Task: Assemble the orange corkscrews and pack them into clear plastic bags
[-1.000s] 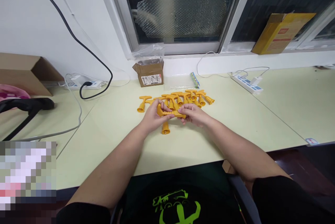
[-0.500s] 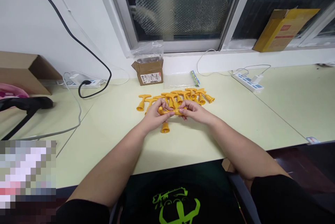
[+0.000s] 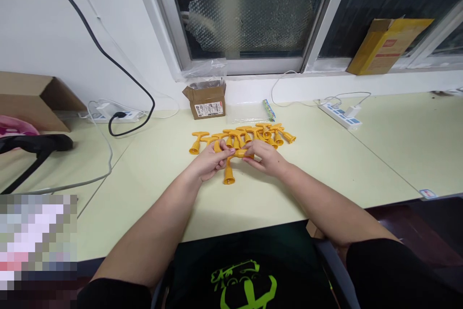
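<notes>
Between my hands is a yellow T-shaped plastic handle (image 3: 240,153), held sideways just above the table. My left hand (image 3: 211,158) is closed around its crossbar end. Fingers of my right hand (image 3: 266,157) are closed on the flared end of its stem, which they partly cover. Just below the held piece, a similar yellow handle (image 3: 229,175) lies with its bell-shaped end toward me; its upper part is hidden. Several more yellow T-shaped handles (image 3: 278,131) lie in a loose row beyond my hands.
Behind the row stand a small open cardboard box (image 3: 209,102) and a clear plastic bag (image 3: 248,112). Power strips sit at the right (image 3: 340,115) and left (image 3: 126,115) along the wall. A black cable (image 3: 108,56) hangs at the left. The pale table (image 3: 318,154) has its front edge near my lap.
The held handle has turned, its crossbar end now more upright in my left hand. My right hand has shifted its fingers along the stem's end. The row of handles stays put.
</notes>
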Available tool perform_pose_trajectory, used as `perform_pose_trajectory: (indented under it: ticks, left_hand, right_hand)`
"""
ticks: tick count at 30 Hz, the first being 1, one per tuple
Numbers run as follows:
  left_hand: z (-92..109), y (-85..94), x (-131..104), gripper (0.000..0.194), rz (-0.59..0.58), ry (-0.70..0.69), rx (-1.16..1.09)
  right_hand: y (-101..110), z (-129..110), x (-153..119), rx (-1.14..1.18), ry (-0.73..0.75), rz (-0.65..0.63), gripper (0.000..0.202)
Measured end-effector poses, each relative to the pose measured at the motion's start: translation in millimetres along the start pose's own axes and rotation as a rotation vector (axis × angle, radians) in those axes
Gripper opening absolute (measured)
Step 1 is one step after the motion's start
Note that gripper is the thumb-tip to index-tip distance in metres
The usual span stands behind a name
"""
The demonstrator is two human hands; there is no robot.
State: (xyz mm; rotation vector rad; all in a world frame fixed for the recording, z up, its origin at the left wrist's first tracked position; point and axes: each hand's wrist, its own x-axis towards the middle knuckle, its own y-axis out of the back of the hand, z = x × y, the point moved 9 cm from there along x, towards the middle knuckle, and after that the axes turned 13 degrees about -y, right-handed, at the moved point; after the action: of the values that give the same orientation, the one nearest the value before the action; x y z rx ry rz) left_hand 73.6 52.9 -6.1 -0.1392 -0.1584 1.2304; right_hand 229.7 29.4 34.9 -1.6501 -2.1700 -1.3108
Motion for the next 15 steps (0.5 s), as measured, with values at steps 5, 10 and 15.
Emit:
perform_pose_trajectory:
  ticks: [5,10,15]
  left_hand:
    - [30,0.9,-1,0.038,-0.015,-0.374,0.354]
    - [35,2.8,-2,0.030,-0.029,-0.486,0.505]
    - [19,6.7,5,0.040,-0.001,-0.328,0.312]
  right_hand:
    - [-24,48,-7,0.525,-0.584,-0.237,0.044]
    - [-43,64,-18,0.798,-0.898,-0.337,0.052]
    - [-32,54,-8,0.675,-0.723,-0.252,0.047]
